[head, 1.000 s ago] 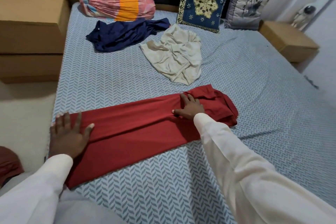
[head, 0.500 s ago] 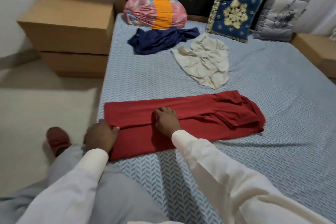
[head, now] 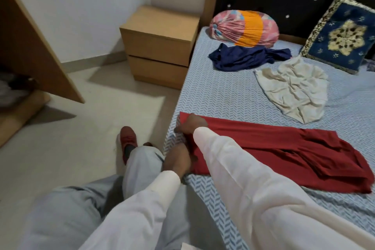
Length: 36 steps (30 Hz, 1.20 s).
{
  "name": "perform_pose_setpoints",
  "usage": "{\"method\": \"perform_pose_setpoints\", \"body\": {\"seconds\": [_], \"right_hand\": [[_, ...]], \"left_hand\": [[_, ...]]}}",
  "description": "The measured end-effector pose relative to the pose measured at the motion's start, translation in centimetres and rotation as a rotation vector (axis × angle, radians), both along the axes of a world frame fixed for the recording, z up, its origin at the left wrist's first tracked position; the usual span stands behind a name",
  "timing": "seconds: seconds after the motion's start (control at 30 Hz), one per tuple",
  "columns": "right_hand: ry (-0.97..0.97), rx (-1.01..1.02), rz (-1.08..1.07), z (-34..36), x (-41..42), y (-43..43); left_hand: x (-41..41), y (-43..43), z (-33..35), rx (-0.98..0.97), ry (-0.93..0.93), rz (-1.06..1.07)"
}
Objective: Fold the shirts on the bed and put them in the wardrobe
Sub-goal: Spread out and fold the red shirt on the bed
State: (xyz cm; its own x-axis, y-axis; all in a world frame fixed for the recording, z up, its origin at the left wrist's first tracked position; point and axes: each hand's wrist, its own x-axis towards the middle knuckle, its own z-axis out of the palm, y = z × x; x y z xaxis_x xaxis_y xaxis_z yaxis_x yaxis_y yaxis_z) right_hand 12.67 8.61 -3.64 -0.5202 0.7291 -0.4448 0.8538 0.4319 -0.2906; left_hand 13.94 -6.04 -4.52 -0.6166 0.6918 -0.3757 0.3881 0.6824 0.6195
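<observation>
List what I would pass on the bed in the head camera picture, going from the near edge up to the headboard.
red shirt → cream shirt → navy shirt → pink and orange bundle. The blue cushion sits level with several of these, so it is left out.

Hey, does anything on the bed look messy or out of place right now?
The navy shirt and the cream shirt lie crumpled and unfolded farther up the bed. The red shirt is folded into a long strip, but its right end is bunched and uneven. Nothing looks spilled or damaged.
</observation>
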Motion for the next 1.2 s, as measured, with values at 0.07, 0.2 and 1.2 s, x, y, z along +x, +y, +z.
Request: {"method": "perform_pose_setpoints", "body": {"seconds": [0.07,0.2,1.2], "right_hand": [[0.007,0.034,0.018,0.0,-0.6,0.0],[0.145,-0.139,-0.128,-0.1,0.5,2.2],[0.375,0.07,0.122,-3.9,10.3,5.1]], "left_hand": [[0.8,-0.2,0.0,0.044,-0.002,-0.019],[1.1,0.2,-0.3,0.031,0.04,-0.15],[0.5,3.2,-3.4,-0.002,-0.011,-0.052]]}}
